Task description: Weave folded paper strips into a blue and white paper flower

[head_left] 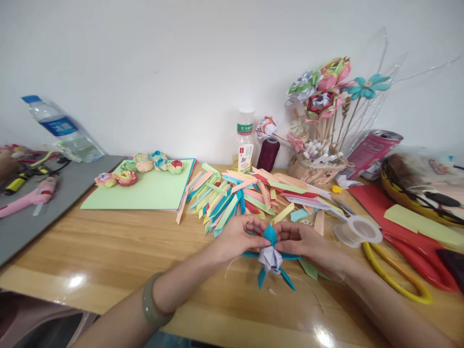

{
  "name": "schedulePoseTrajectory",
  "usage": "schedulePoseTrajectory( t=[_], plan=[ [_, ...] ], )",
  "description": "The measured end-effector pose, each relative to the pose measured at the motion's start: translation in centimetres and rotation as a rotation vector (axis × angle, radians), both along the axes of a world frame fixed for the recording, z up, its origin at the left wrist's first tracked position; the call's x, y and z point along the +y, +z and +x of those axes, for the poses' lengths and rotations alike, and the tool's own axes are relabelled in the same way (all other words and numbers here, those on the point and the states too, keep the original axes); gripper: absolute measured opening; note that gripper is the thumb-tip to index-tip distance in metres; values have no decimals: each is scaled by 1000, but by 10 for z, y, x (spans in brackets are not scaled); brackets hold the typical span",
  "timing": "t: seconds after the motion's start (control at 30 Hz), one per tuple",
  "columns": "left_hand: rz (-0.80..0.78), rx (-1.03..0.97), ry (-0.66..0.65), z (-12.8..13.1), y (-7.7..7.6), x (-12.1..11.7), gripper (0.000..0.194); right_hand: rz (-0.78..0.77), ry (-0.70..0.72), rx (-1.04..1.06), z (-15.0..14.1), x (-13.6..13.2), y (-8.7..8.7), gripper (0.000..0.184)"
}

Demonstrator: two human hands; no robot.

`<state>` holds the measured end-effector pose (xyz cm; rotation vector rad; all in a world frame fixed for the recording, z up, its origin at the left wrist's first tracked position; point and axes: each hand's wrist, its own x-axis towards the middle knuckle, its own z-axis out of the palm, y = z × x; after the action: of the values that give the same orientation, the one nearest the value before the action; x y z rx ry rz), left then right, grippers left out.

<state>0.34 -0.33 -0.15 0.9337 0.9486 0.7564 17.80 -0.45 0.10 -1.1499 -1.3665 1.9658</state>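
Note:
Between my two hands is a paper flower point(270, 260) with a folded white centre and blue strips sticking out around it. My left hand point(250, 237) pinches the upper blue strip point(270, 234) from the left side. From the right, the thumb and fingers of my right hand point(295, 239) close on the same strip near the white centre. A thin thread point(308, 285) trails below onto the wooden table point(137, 246). Just beyond my hands lies a heap of folded paper strips point(224, 198) in many colours.
Small paper rosettes point(144, 162) lie on green paper sheets point(137, 193) at left. A spool point(357, 231) and scissors point(402, 263) are by my right forearm. A basket of paper flowers point(319, 166), a bottle point(245, 140) and dark thread point(268, 153) line the wall. A pink glue gun point(36, 195) lies far left.

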Motion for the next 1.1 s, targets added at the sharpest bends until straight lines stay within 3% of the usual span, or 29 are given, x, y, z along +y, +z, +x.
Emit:
schedulePoseTrajectory(
  t=[0.23,0.6,1.1],
  plan=[
    [33,-9,-21,0,3,0,29,49,107,9,1,1,2,16],
    [-1,-31,58,0,5,-2,21,85,-141,-51,-6,-3,2,17],
    [180,111,189,4,-3,-4,15,313,-256,-167,-11,-7,-4,11]
  ],
)
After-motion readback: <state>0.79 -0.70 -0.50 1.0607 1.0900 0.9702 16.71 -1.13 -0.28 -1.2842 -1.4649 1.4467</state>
